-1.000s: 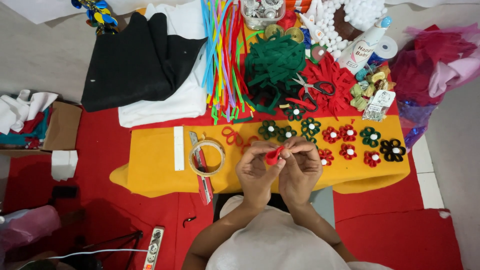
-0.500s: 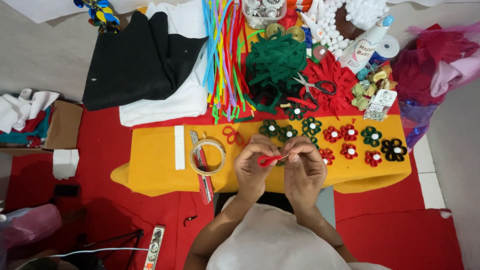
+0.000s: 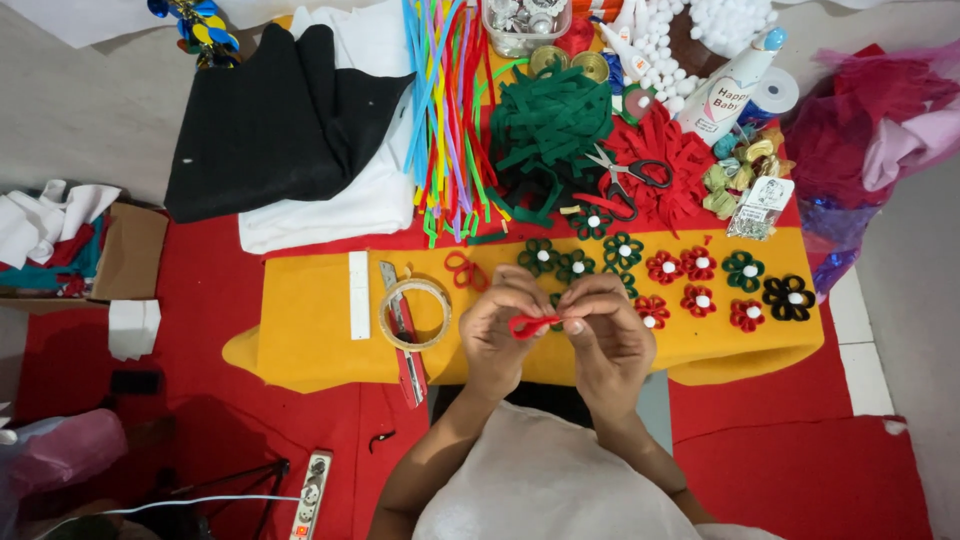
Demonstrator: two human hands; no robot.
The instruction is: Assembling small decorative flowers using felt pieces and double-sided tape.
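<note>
Left hand point(image 3: 497, 325) and right hand point(image 3: 607, 325) meet at frame centre, fingers pinched narrow on either end of a short red pipe-cleaner piece point(image 3: 530, 324), bent into a loop between them and held just above the near edge of the yellow felt sheet point(image 3: 310, 340). No flower shape in the piece yet; by my reading it is at an early bend, with petals and centre bead left to do. At 12 to 3 o'clock of the hands, finished flowers lie in loose rows on the felt: green flowers point(image 3: 540, 256) nearest, red flowers point(image 3: 664, 267) beyond, one black flower point(image 3: 789, 297) at the far 3 o'clock end, each with a white bead centre. Roughly a dozen appear done. At 9 o'clock, a tape roll point(image 3: 414, 313) rests over a ruler point(image 3: 402, 340), and a white strip point(image 3: 359, 294) lies just beside. At 12 o'clock, further out, scissors point(image 3: 628, 172) sit on cut green strips point(image 3: 550, 130) and red strips point(image 3: 668, 160); a bundle of coloured pipe cleaners point(image 3: 448, 100) lies at 11 o'clock, folded black cloth point(image 3: 280, 120) on white beyond it.
</note>
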